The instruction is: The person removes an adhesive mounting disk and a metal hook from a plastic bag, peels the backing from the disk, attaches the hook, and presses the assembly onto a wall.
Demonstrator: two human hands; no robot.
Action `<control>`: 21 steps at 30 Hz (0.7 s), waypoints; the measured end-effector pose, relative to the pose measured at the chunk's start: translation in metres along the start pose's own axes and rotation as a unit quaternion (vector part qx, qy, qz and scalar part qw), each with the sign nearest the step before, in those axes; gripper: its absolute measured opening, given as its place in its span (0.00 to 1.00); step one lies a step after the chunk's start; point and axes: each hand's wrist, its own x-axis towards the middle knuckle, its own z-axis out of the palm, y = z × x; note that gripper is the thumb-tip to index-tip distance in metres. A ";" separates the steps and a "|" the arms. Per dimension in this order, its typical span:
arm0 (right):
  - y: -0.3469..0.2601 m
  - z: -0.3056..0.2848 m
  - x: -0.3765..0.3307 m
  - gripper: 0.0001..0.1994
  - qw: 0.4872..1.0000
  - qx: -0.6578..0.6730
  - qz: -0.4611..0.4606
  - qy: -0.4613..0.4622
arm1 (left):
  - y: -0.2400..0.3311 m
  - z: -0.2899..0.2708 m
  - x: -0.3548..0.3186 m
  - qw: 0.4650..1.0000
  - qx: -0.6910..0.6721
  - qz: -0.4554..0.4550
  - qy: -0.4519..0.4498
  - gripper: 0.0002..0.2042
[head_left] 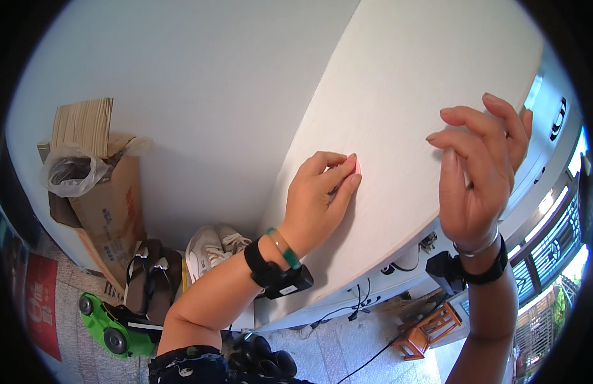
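My left hand (319,198) is pinched on a small pink piece (358,168), just over the white cabinet top (373,121). Only an edge of the piece shows between thumb and fingers, so its kind cannot be told. A green bangle (285,251) and a black strap with a small box circle my left wrist. Farther right, my right hand (479,166) is raised above the same surface, palm partly turned inward. Its fingers are loosely bent and apart, with nothing visible in them. A silver bracelet and another black strap are on the right wrist.
On the left, a cardboard box (111,205) holds a plastic bag (75,171). Below are flip-flops (152,275), sneakers (207,251) and a green toy car (114,329). A wooden stool (428,331) and dark cables (357,304) lie beyond the cabinet edge.
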 end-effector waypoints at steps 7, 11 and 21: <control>-0.004 0.008 0.000 0.06 0.999 0.009 0.022 0.036 | 0.012 -0.003 -0.009 0.950 0.302 0.070 -0.041 0.18; -0.002 0.006 0.001 0.06 0.999 0.009 0.023 0.049 | 0.027 0.002 -0.021 0.946 0.312 0.058 -0.059 0.22; -0.003 0.007 0.001 0.05 0.998 0.009 0.021 0.059 | 0.026 -0.001 -0.027 0.953 0.295 0.050 -0.038 0.22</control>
